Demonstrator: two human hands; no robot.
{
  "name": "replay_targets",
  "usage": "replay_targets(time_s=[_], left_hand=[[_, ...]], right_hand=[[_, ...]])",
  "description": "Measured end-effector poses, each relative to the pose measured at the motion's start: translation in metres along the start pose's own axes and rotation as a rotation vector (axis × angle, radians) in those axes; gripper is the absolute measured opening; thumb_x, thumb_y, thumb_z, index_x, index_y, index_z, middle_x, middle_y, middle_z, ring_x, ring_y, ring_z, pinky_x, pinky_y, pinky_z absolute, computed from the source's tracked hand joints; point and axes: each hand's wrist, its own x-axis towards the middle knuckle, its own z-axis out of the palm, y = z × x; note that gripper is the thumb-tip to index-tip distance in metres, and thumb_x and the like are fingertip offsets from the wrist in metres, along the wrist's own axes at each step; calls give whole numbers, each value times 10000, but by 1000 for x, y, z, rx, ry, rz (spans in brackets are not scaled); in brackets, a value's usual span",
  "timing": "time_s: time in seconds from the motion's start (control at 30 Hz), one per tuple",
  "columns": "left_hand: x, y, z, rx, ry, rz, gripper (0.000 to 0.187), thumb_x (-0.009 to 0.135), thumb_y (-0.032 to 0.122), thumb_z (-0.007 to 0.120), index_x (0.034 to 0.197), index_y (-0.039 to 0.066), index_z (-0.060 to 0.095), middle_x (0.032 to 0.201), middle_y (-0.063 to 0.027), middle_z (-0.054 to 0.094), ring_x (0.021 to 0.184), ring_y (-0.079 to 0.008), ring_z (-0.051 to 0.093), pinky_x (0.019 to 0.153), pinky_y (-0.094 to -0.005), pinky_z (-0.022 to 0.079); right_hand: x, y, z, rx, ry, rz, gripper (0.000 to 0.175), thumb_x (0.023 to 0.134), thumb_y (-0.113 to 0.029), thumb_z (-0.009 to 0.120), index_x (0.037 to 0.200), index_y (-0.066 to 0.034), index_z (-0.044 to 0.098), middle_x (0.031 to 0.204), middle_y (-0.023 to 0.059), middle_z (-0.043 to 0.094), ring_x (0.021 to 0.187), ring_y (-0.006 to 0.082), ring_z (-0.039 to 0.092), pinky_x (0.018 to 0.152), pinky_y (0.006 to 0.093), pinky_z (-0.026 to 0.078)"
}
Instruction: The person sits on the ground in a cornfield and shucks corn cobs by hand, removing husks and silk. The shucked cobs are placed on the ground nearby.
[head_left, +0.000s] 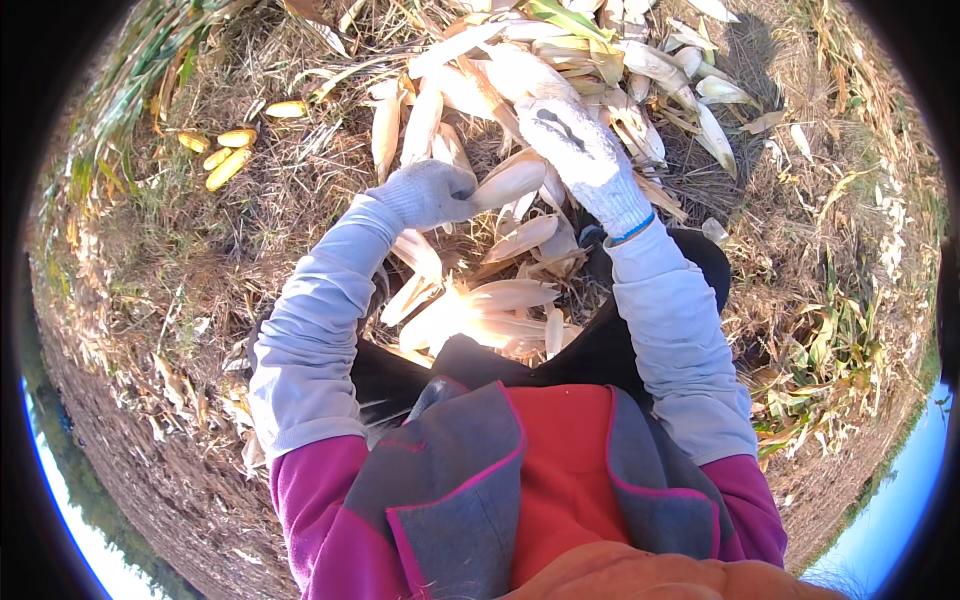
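Observation:
My left hand (431, 193), in a light knitted work glove, is closed on one end of an ear of corn in its pale husk (510, 184). My right hand (574, 146), in a white knitted glove with a dark mark on its back, reaches over the pile of unhusked corn ears (457, 86); its fingertips and anything under them are hidden or washed out by glare. Loose, dry corn husks (487, 315) lie between my legs, partly overexposed.
Several bare yellow corn cobs (228, 168) lie on the dry straw at the left. More husked-over ears (716, 139) lie beyond my right hand. Green and dry corn leaves (829, 345) are at the right, and leafy stalks (142, 82) stand at upper left.

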Motion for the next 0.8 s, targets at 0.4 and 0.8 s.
replay_targets(time_s=[0.4, 0.8], left_hand=[[-80, 50, -16, -379, 1103, 44, 397, 935, 164, 694, 1302, 33, 614, 962, -39, 671, 747, -114, 601, 734, -270, 507], [-65, 51, -27, -861, 771, 37, 304, 982, 188, 647, 1174, -48, 647, 984, -35, 694, 827, -73, 599, 774, -231, 499]], right_hand=[[-6, -59, 39, 1482, -324, 878, 450, 944, -288, 689, 1322, -61, 595, 1086, 20, 677, 930, 70, 624, 782, 234, 518], [28, -79, 19, 551, -346, 716, 581, 835, -486, 741, 1145, -12, 613, 1013, 159, 670, 918, 289, 667, 854, 385, 517]])
